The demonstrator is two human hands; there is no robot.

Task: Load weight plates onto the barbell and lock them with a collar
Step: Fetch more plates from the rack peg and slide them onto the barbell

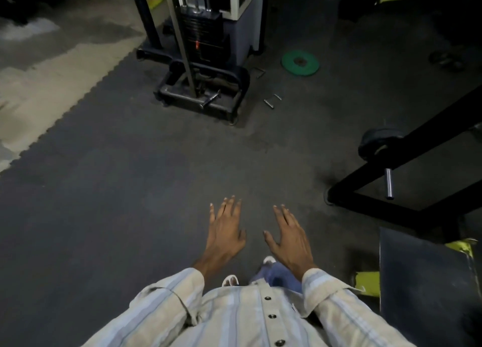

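My left hand (225, 230) and my right hand (289, 235) are held out side by side over the dark rubber floor, palms down, fingers spread, holding nothing. A small green weight plate (300, 62) lies flat on the floor far ahead, right of a cable machine. A black weight plate (375, 141) sits on a peg of a black frame at the right. A short steel peg (389, 183) sticks out from that frame below it. No barbell or collar can be made out.
A cable machine with a weight stack (202, 46) stands ahead on a black base (203, 96). Small metal pins (271, 101) lie on the floor near it. The black frame (407, 164) and a dark bench pad (427, 281) fill the right side. Grey floor (34, 85) lies to the left.
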